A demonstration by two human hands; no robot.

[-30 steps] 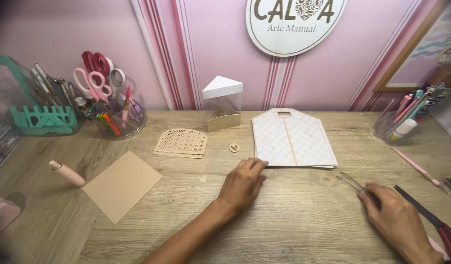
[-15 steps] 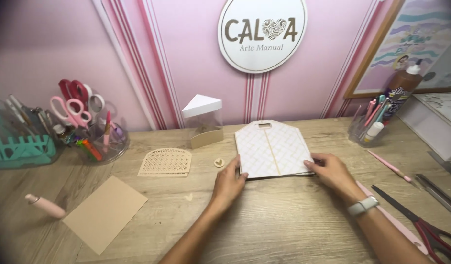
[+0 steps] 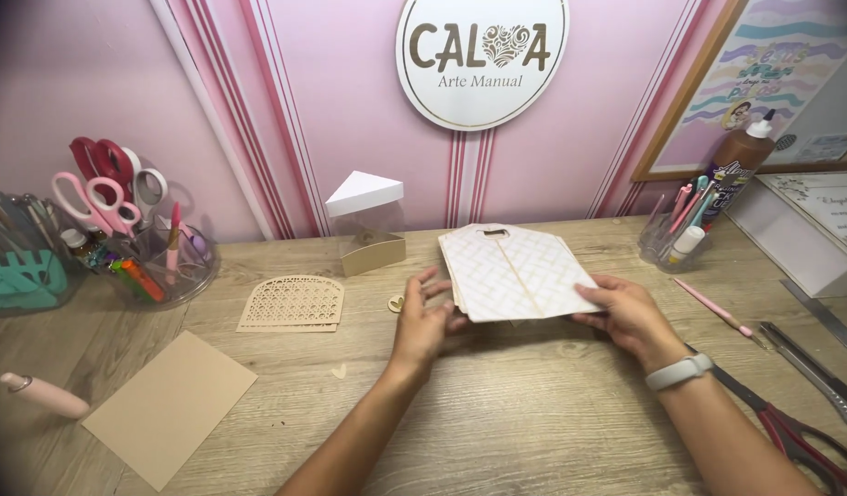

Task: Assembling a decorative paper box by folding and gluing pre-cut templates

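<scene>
A flat, folded paper bag (image 3: 515, 271) with a white and beige lattice pattern is lifted a little off the wooden desk (image 3: 497, 413). My left hand (image 3: 423, 317) grips its near left corner. My right hand (image 3: 625, 312), with a white band on the wrist, grips its near right corner. Just left of my left hand lie a small beige paper heart (image 3: 397, 303) and a beige lattice cut-out (image 3: 293, 304).
A tan card sheet (image 3: 169, 404) and a pink pen-shaped tool (image 3: 43, 393) lie at the left. Behind stand a clear box with a white lid (image 3: 365, 223), a cup of scissors (image 3: 143, 248) and a pen holder (image 3: 676, 234). Red-handled scissors (image 3: 795, 436) lie at the right.
My right hand came from the right edge of the desk to the bag. Both hands now hold the bag, which has risen off the desk.
</scene>
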